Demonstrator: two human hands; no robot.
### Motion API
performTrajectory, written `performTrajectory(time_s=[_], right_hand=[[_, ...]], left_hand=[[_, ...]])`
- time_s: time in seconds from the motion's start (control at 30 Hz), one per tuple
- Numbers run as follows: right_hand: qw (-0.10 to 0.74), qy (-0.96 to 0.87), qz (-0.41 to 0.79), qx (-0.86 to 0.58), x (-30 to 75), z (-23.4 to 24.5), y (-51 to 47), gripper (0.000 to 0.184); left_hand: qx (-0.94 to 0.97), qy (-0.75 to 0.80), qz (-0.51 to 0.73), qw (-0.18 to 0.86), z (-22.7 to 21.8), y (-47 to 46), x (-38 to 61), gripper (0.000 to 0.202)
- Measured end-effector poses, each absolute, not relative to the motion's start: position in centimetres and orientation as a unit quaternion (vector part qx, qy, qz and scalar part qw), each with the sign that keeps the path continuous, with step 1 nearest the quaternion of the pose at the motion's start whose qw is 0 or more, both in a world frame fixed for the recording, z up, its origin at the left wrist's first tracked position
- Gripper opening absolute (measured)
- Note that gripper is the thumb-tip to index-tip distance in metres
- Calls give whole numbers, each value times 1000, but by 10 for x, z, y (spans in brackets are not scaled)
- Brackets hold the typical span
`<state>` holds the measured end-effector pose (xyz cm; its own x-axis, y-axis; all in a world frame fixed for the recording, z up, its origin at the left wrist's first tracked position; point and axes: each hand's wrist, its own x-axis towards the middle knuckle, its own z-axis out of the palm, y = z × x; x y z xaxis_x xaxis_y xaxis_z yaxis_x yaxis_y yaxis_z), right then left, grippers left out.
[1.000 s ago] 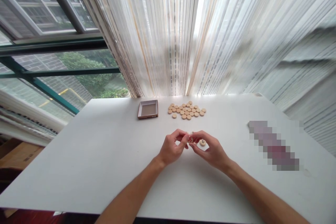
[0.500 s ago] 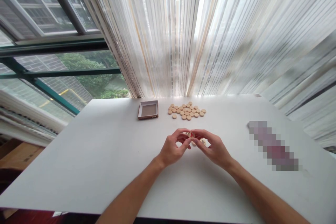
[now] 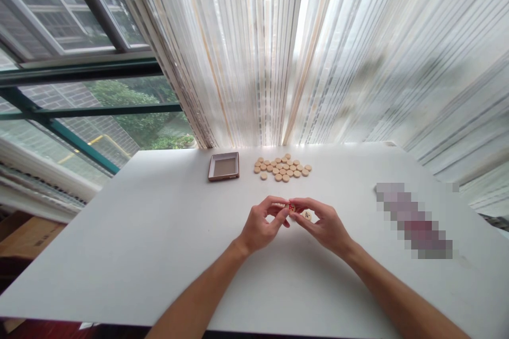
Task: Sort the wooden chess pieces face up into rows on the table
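red-marked disc [image 3: 292, 208] seems pinched by both my left hand [image 3: 262, 223] and right hand [image 3: 325, 225], its edge partly hidden; i'd best hold its rim lightly.

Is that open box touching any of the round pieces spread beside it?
Apart. The head view shows a strip of white tabletop between the open box and the nearest of the round pieces.

Two hands [image 3: 260, 226], one box [image 3: 225, 167], at least two marked discs [image 3: 306, 215], over twenty plain discs [image 3: 282, 172].
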<state>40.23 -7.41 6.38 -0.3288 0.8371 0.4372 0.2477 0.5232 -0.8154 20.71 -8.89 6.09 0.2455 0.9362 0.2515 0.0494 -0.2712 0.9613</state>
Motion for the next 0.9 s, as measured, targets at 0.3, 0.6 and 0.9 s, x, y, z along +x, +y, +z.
performTrajectory(time_s=[0.3,0.6,0.9], right_hand=[[435,-731,366,-377,403,67,-74,20],[441,-697,386,-412,404,66,-72,16],[435,-688,394,-427,400,69,-75,26]], left_hand=[[642,372,493,455,58,-86,207,20],[698,352,473,405,56,-88,210,25],[707,362,463,395,55,-90,212,23]])
